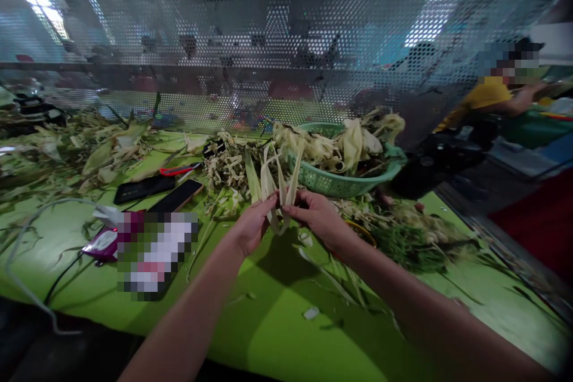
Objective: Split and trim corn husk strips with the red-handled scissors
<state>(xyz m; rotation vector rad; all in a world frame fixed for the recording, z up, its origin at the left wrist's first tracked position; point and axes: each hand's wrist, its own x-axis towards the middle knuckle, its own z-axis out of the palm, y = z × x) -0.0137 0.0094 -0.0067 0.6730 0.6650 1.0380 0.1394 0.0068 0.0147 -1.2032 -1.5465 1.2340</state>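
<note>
Pale strips of corn husk stand up in a looped bunch between my two hands, above the green table. My left hand is closed on the bunch from the left, with its fingers around the lower part. From the right, my right hand pinches the same husk strips between thumb and fingers. Just behind the hands sits a green plastic basket heaped with dry husks. Left of it lies a pile of small curled husk scraps.
Phones, a red-handled cutter, a purple packet and a pale cable lie to the left. Husks heap at the far left, green fibres at right. A perforated metal screen rises behind; a person in yellow sits far right.
</note>
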